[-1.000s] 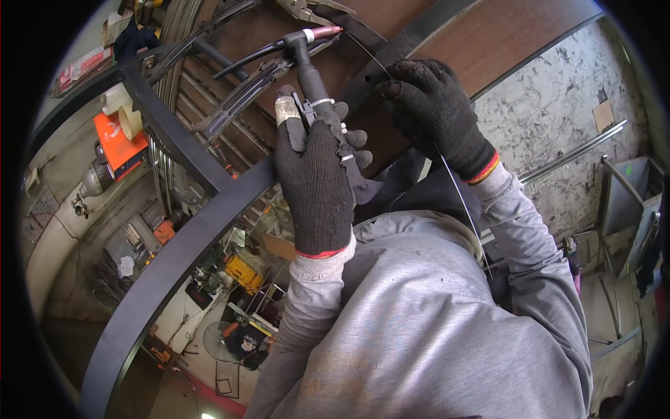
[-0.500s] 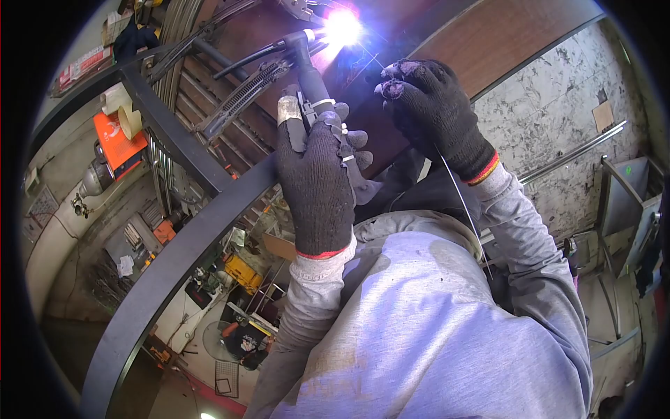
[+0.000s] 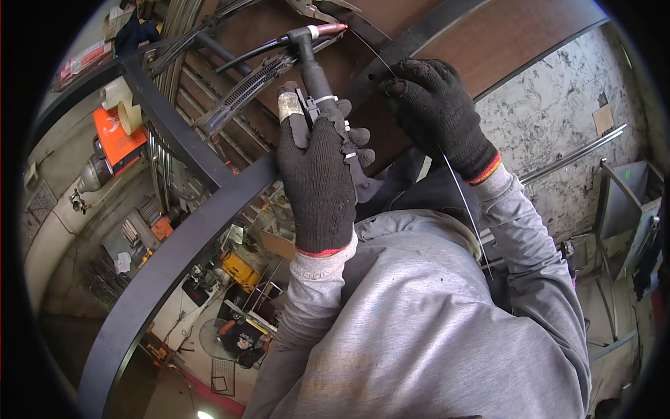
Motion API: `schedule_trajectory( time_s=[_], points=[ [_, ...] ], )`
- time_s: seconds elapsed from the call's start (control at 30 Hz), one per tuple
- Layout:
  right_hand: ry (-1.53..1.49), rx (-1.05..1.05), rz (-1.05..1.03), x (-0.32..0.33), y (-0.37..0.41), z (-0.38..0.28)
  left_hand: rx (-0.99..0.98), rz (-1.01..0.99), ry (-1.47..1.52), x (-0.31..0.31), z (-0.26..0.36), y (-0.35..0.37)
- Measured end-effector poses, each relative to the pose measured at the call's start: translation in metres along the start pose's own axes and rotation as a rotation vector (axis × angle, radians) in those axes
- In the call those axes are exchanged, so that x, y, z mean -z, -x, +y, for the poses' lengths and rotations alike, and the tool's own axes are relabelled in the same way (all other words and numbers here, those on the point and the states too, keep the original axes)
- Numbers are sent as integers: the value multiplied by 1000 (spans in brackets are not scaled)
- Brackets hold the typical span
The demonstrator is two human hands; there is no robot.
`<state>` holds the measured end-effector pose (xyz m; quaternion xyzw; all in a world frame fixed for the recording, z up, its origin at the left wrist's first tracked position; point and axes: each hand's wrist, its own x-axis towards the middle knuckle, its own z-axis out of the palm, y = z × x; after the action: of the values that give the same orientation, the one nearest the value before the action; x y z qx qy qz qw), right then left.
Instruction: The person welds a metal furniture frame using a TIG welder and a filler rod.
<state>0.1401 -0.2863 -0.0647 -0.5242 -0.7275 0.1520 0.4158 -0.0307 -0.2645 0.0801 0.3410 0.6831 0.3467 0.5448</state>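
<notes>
Torch and thin rod in grasp

At left curves a dark metal bar; beside it the left hand is wrapped around the torch, its copper-coloured nozzle near some locking pliers. The thin rod slants from just beside the nozzle to the right hand, which pinches it

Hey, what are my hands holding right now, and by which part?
The left hand grips the welding torch by its handle; the right hand holds the thin rod partway along, with lengths sticking out on both sides.
</notes>
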Motion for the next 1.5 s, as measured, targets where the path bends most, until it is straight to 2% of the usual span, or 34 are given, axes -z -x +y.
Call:
schedule_trajectory(
  time_s=[0.53,0.7,0.8,1.5],
  points=[
    [-13,6,-5,-3,2,3,-4,-29,1,0,2,1],
    [-13,15,4,-5,1,3,68,-6,-67,-3,7,1],
    [10,-2,11,-1,-2,-2,9,-18,-23,2,0,0],
    [-25,31,20,-4,1,4,9,-21,3,2,0,1]
  ],
)
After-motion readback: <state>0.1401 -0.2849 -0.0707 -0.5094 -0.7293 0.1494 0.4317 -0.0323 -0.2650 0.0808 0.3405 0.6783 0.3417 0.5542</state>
